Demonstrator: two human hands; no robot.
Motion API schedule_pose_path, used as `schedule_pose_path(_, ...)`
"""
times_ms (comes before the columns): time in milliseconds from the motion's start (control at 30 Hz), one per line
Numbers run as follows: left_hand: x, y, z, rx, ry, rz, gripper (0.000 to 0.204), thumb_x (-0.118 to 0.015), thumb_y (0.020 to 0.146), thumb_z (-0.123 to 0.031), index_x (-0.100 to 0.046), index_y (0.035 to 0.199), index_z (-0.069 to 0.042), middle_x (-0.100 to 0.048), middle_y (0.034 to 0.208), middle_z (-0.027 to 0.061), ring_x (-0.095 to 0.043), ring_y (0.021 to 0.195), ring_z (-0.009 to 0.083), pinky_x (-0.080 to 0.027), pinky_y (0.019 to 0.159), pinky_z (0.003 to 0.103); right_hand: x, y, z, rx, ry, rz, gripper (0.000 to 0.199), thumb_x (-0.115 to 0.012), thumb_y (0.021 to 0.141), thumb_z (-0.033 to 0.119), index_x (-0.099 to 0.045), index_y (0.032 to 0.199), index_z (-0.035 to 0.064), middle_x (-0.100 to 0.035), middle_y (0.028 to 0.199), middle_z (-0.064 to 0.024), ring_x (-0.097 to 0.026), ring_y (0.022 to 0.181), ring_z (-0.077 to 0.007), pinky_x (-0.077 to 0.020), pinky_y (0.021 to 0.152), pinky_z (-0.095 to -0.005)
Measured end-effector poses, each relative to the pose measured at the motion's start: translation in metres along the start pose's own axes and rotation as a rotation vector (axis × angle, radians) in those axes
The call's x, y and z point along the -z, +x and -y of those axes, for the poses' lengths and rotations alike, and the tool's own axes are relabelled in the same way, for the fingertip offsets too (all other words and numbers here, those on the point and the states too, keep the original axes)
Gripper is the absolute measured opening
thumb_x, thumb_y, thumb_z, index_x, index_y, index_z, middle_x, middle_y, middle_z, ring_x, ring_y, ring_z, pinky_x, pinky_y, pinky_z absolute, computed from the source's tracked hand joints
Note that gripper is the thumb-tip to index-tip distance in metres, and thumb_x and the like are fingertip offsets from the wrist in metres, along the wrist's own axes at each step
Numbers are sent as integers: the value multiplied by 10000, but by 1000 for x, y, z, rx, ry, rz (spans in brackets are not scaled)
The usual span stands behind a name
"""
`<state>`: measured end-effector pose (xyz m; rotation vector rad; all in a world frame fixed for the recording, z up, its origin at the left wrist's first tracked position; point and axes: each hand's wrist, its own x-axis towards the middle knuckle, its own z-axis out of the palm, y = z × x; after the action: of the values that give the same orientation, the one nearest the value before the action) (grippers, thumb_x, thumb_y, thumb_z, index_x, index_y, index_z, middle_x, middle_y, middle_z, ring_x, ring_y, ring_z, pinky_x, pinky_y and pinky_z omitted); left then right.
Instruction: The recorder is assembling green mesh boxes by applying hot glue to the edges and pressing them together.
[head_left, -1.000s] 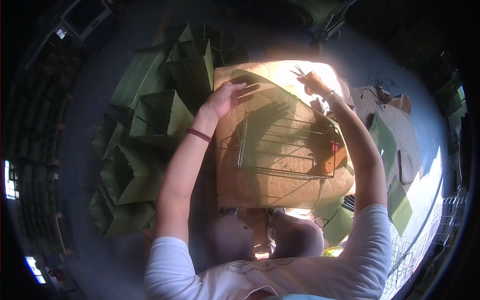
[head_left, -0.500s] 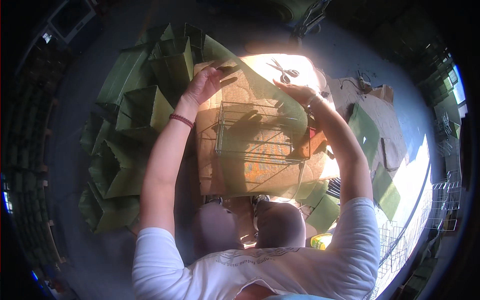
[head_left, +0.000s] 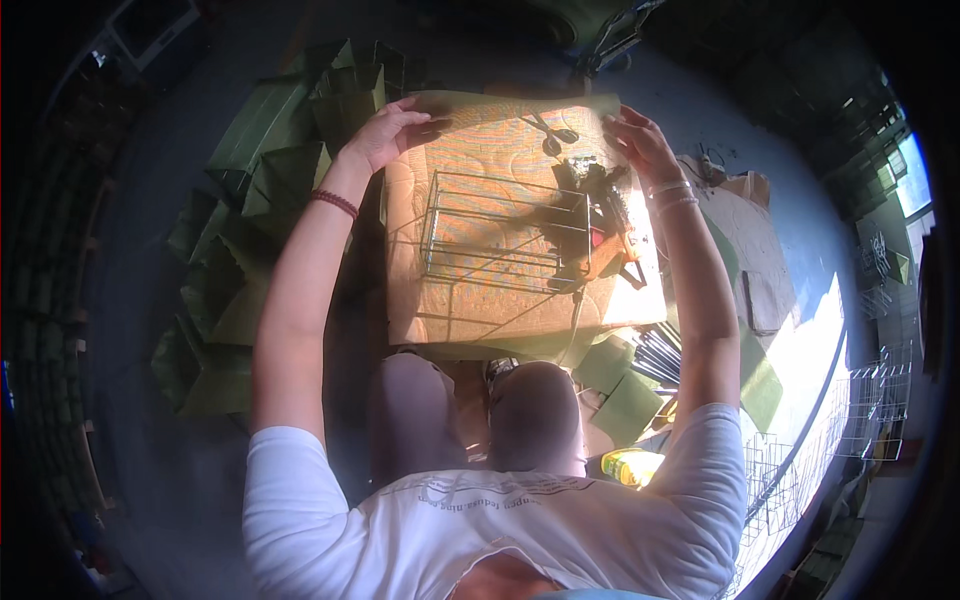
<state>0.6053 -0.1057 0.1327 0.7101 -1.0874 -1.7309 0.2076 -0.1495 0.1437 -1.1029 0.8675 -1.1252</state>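
My left hand (head_left: 385, 136) pinches the far left corner of a thin, see-through green fabric sheet (head_left: 520, 100). At its far right corner my right hand (head_left: 643, 150) grips the same sheet, which is stretched between both hands over a cardboard-covered work surface (head_left: 403, 300). A rectangular metal wire frame (head_left: 510, 236) shows through the sheet. Beyond it lie dark-handled scissors (head_left: 550, 137). To the frame's right is a cluster of tools, including one with an orange handle (head_left: 629, 242); their exact kinds are hard to make out.
Open green box-shaped covers (head_left: 265, 130) are piled at the left. Flat green pieces (head_left: 628, 408) and a bundle of thin rods (head_left: 655, 355) lie at the near right. Wire grids (head_left: 775, 490) stand further right. A yellow package (head_left: 630, 467) lies beside my knee.
The green sheet has been spread from a slanting position to a straight far edge. My right hand has moved up and right to its corner; my left hand has moved slightly left and away.
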Motion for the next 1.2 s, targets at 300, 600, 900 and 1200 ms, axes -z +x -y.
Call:
schedule_pose_path(300, -20, -21, -17, -31, 135, -21, 330, -608, 856, -109, -523, 1172, -62, -611, 1088, 41, -606, 1009, 151, -492, 897, 276, -15, -35, 51, -126, -175, 9, 242, -658, 840, 135, -625, 1070, 69, -633, 819, 18, -584, 689, -65, -501, 683, -238)
schedule_pose_path(600, -31, -36, -16, -128, 352, -12, 482, -603, 872, -155, -423, 1315, -95, -591, 1127, 31, -606, 976, 109, -505, 846, 232, -18, -42, 45, 169, -617, 9, 162, -730, 729, 62, -700, 881, 15, -652, 743, -10, -575, 691, -72, -445, 663, -214)
schedule_pose_path(900, -12, -19, -4, -111, 438, -50, 487, -601, 873, -156, -415, 1311, -57, -583, 1137, 27, -602, 981, 110, -493, 847, 229, -10, -36, 44, -116, -120, 157, 287, -611, 855, 78, -560, 1111, -39, -634, 1049, -150, -638, 941, -245, -538, 821, -361)
schedule_pose_path(1200, 1, -14, -16, -80, 417, -19, 431, -600, 864, -100, -448, 1260, -25, -604, 1078, 37, -611, 943, 111, -513, 836, 230, -42, -55, 48, -192, -92, 304, 268, -531, 921, 150, -546, 1126, -21, -645, 1012, -148, -653, 812, -186, -558, 699, -293)
